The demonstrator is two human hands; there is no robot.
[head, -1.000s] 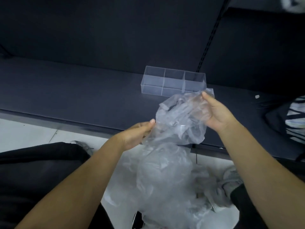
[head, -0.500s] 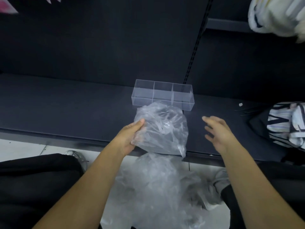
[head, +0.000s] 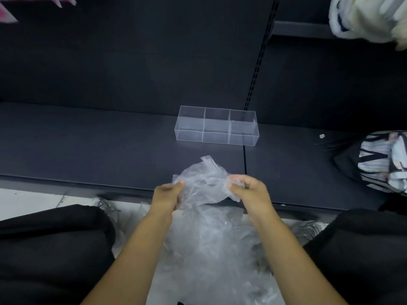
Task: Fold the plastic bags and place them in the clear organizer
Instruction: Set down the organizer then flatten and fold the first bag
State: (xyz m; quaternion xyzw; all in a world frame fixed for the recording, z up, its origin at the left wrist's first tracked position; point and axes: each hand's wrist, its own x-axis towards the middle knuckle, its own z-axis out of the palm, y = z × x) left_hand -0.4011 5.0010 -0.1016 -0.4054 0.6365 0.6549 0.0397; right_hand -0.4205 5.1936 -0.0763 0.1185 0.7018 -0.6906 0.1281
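A crumpled clear plastic bag (head: 203,183) hangs over the front edge of the dark shelf (head: 88,150). My left hand (head: 166,195) pinches its left side and my right hand (head: 248,190) grips its right side. A clear organizer (head: 217,126) with several compartments stands behind it on the shelf, with nothing inside it. A heap of more clear plastic bags (head: 211,256) lies on the floor between my knees, partly hidden by my forearms.
A striped black-and-white bag (head: 378,159) lies at the right end of the shelf. Pale fabric (head: 370,18) hangs from an upper shelf at top right. A slotted upright (head: 257,62) splits the dark back panel. My dark trouser legs fill both lower corners.
My right hand came back onto the bag and grips its right side. Both hands and the bag dropped lower and nearer the shelf's front edge. The bag is bunched smaller.
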